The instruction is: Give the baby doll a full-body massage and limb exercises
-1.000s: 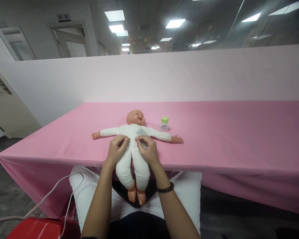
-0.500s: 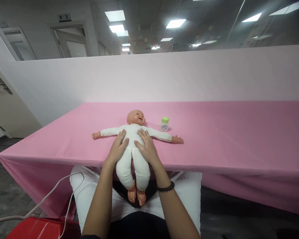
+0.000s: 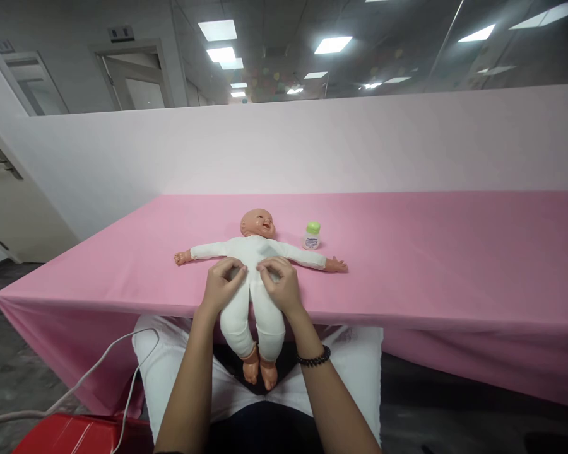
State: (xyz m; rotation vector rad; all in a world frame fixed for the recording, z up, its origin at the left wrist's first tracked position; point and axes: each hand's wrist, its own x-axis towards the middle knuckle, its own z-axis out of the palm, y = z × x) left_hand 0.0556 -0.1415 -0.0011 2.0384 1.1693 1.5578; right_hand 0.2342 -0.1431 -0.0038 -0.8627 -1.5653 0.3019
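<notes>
A baby doll (image 3: 252, 251) in a white suit lies on its back on the pink cloth, arms stretched sideways, legs hanging over the table's front edge. On the left of its belly, my left hand (image 3: 223, 282) is closed, fingers curled and thumb tip against the fingertips, pinching the suit's fabric. My right hand (image 3: 283, 282) mirrors it on the right side, also closed in a pinch on the suit, a dark beaded band on its wrist. Beside the doll's outstretched arm stands a small jar (image 3: 311, 236) with a green lid.
The pink-covered table (image 3: 430, 265) reaches far to the right, with a low white wall (image 3: 312, 145) behind it. A red stool (image 3: 80, 435) and a white cable (image 3: 89, 373) are at the lower left. My white-trousered legs are under the front edge.
Both hands have gone from lying flat with spread fingers on the doll's torso to curled fingers and pinched tips, drawn slightly down. The doll and jar stay put.
</notes>
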